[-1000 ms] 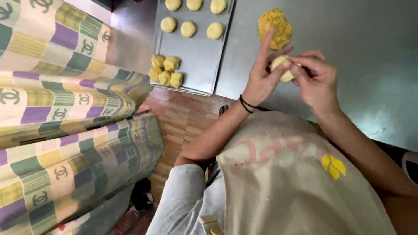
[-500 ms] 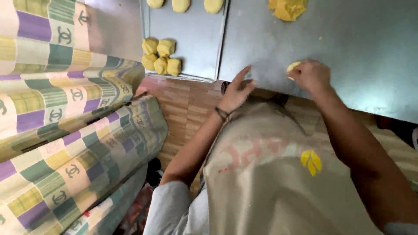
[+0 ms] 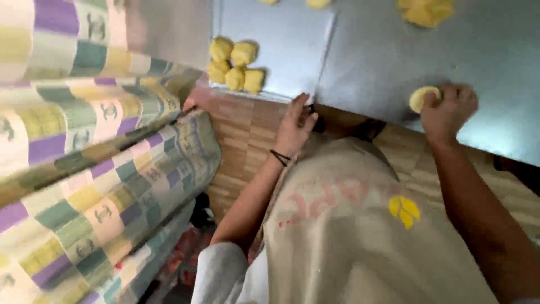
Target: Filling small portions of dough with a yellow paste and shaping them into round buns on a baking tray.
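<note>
The right hand [image 3: 447,110] presses down on a flattened round of yellow dough [image 3: 421,98], which lies on the grey metal desk [image 3: 495,62] near the desk's front edge. The fingers curl over the right side of the round, so the grip is loosely closed on it against the desk top, not lifting it. The left hand [image 3: 295,124] hangs off the front edge of the desk, left of the dough round; its fingers are spread and open, and it holds nothing. A dark band sits on that wrist.

Further back on the desk from the dough round lies a larger lump of yellow dough [image 3: 426,11], partly cut off by the top of the view. To the left of the round, a metal baking tray [image 3: 281,39] rests on the desk, with a cluster of five small dough balls [image 3: 236,65] at its near left corner. A beige apron [image 3: 365,242] covers the person's front below the desk edge, and patterned fabric [image 3: 84,169] in checks of purple, green and yellow fills the left side.

Judging from the pose, the step in hand is flattening or shaping one portion of dough under the palm. The next move would seem to call for both hands on the round, so the left hand would have to come back over the desk.
</note>
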